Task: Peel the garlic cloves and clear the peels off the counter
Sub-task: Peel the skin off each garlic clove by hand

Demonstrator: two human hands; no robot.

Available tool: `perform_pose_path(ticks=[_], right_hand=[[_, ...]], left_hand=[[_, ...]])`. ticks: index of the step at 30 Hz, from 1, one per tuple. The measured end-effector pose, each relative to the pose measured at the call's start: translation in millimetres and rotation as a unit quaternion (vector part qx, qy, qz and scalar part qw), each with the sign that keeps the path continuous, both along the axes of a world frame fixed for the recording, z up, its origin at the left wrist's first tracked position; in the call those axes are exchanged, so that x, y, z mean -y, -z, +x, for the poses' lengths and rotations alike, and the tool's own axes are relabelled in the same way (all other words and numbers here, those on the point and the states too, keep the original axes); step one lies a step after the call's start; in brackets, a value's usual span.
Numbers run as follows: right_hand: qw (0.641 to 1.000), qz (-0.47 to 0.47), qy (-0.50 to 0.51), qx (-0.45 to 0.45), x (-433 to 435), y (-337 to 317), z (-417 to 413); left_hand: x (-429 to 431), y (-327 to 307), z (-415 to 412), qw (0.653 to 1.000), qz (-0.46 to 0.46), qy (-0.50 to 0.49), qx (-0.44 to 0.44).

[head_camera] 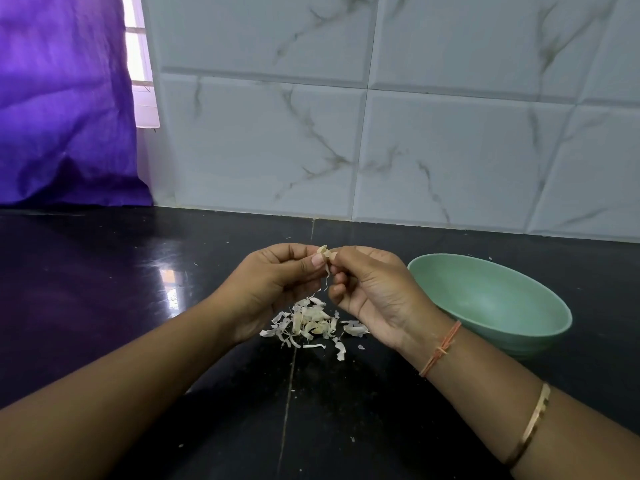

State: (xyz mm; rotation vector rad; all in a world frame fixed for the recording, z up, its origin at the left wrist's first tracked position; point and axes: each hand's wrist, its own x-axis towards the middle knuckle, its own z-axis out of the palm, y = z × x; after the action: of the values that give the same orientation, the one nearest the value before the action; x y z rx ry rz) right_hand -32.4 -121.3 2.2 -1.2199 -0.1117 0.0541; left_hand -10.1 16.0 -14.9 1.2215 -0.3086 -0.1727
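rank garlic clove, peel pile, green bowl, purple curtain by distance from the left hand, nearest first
1. garlic clove: pinched by the left hand.
2. peel pile: on the counter, just below.
3. green bowl: right, beyond the right hand.
4. purple curtain: far back left.

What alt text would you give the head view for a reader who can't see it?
The left hand and right hand pinch one garlic clove between them above a black counter, a strip of peel hanging from it. A pile of peels lies under the hands; a green bowl stands to its right.
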Motion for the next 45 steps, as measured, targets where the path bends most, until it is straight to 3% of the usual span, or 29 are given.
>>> perform_pose_path(ticks=[6,20,29,35,45], right_hand=[[0.996,-0.070,0.043,0.039,-2,4,-1],[0.968,-0.202,0.097,0.112,-7,10,-4],[0.939,-0.294,0.117,0.138,-7,10,-5],[0.930,-0.303,0.161,0.132,-4,13,1],[0.895,-0.332,0.213,0.208,0,14,7]], left_hand=[[4,2,-1,0.997,-0.039,0.035,-0.055],[13,1,-8,0.986,-0.118,0.008,-0.115],[7,-7,-3,0.986,-0.133,-0.063,-0.073],[1,-8,3,0.981,-0.155,-0.093,-0.075],[8,-4,-3,0.991,-0.088,-0.095,-0.024]])
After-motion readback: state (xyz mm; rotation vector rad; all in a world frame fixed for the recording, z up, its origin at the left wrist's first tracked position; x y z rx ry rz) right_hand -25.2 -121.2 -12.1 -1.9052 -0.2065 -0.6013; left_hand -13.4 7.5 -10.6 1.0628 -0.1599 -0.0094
